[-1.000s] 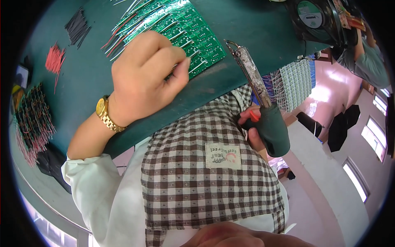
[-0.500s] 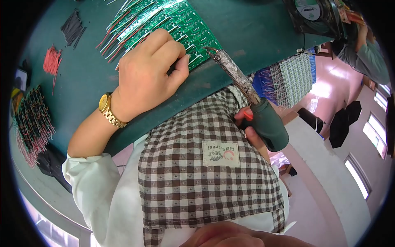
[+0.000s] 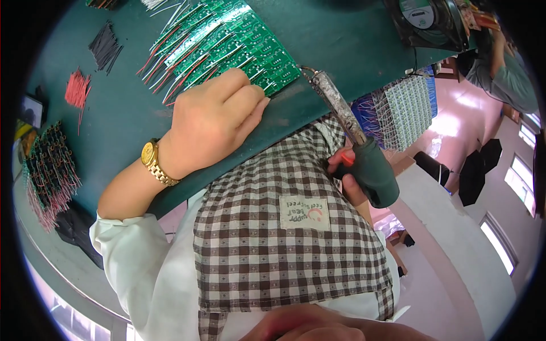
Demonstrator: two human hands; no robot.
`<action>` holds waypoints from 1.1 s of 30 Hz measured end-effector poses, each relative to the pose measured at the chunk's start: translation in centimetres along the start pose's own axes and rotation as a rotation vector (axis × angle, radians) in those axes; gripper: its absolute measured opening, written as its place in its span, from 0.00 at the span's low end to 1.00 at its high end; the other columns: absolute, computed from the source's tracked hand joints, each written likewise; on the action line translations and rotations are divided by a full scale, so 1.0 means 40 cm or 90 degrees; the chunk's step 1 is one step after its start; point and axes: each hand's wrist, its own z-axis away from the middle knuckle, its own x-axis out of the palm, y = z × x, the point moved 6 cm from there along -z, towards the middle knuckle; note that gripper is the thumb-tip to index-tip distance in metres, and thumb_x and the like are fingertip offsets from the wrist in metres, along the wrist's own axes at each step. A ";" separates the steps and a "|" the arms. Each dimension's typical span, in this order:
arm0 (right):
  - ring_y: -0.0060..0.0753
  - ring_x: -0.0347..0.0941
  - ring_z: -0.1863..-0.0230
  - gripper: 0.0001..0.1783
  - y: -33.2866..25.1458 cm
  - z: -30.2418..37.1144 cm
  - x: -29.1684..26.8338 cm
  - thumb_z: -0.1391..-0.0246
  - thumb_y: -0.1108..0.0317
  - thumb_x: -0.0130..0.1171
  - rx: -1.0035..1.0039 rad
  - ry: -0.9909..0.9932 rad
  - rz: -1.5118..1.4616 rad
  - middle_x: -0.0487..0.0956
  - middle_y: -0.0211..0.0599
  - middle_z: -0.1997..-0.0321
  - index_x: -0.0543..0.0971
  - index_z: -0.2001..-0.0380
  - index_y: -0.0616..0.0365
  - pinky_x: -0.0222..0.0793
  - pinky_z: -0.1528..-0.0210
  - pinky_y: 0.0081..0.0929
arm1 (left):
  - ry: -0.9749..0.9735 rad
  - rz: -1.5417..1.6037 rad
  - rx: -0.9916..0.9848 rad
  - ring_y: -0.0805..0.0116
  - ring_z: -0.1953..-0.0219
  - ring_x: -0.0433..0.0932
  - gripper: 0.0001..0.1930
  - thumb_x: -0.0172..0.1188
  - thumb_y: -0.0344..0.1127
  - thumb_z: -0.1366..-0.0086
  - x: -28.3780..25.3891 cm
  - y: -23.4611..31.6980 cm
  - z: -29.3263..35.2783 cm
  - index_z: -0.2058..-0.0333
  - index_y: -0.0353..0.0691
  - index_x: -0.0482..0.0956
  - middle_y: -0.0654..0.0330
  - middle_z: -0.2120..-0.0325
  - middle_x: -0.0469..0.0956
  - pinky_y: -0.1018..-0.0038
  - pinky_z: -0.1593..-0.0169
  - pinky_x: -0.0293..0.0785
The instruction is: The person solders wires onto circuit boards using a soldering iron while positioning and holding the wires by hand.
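Observation:
A green circuit board panel [image 3: 259, 45] lies on the bench, with rows of red, white and black wires [image 3: 187, 59] along it. My left hand [image 3: 213, 122], a gold watch on its wrist, is closed at the board's near edge. Its fingers are curled and pressed together; whatever they may hold is hidden. My right hand [image 3: 343, 162] wraps round the dark green handle of a soldering iron [image 3: 339, 105] with a red trigger. The iron's bent tip is just beyond the board's right corner, pointing up and left.
Black wires [image 3: 106, 48] and red wires [image 3: 77, 89] lie in bunches on the green bench [image 3: 335, 45] at left. Wired boards [image 3: 50, 167] hang at the far left; more stacked boards [image 3: 404, 111] are at right. A black fan [image 3: 429, 23] and another person's arm [image 3: 503, 65] are at upper right.
My left hand has come down toward the bench's near edge, and the gap between its thumb and fingers has closed. The soldering iron's tip has shifted right, away from the board's edge.

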 end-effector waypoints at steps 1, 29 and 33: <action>0.31 0.74 0.68 0.16 -0.013 -0.002 -0.001 0.49 0.65 0.56 -0.009 -0.041 0.070 0.77 0.36 0.67 0.74 0.59 0.63 0.69 0.64 0.26 | 0.004 0.015 -0.031 0.66 0.81 0.72 0.07 0.65 0.28 0.51 0.001 -0.005 0.001 0.76 0.40 0.74 0.62 0.79 0.68 0.72 0.79 0.68; 0.34 0.78 0.64 0.18 0.004 0.014 0.012 0.53 0.68 0.61 0.072 -0.031 0.034 0.80 0.40 0.64 0.78 0.58 0.64 0.73 0.60 0.27 | 0.028 0.000 -0.073 0.65 0.83 0.71 0.07 0.63 0.26 0.53 0.009 -0.015 -0.007 0.79 0.41 0.72 0.62 0.80 0.68 0.72 0.79 0.68; 0.33 0.77 0.64 0.19 0.003 0.014 0.011 0.53 0.68 0.61 0.070 -0.027 0.009 0.80 0.40 0.64 0.77 0.57 0.64 0.72 0.59 0.27 | 0.032 -0.001 -0.075 0.65 0.83 0.70 0.07 0.63 0.26 0.53 0.008 -0.013 -0.008 0.79 0.41 0.72 0.62 0.80 0.67 0.72 0.79 0.68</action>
